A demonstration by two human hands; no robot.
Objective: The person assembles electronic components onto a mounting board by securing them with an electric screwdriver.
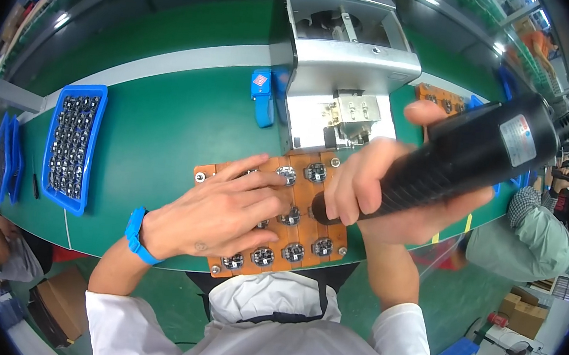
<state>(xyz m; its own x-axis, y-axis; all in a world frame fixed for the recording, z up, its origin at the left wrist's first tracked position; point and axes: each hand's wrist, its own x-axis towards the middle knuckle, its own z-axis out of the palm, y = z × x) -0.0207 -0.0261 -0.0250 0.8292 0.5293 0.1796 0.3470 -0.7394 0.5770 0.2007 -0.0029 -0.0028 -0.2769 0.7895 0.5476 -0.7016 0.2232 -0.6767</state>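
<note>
My right hand (369, 186) is wrapped round a thick black electric screwdriver (461, 160), which slants from the upper right down to the orange fixture board (305, 199). The driver's tip is hidden behind its own front end and my fingers. Small round black-and-silver parts (293, 251) sit in rows in the board. My left hand (222, 216) lies palm down over the board's left half, fingers stretched out and apart, covering some of the parts. The left fingertips reach next to a part (286, 175) in the far row. A blue band (134, 235) circles the left wrist.
A silver metal machine (350, 61) stands just beyond the board. Left of it lies a blue strap (262, 97). A blue tray (94, 159) of similar parts is at the left. Another orange board (424, 92) lies far right. Other people sit at both sides.
</note>
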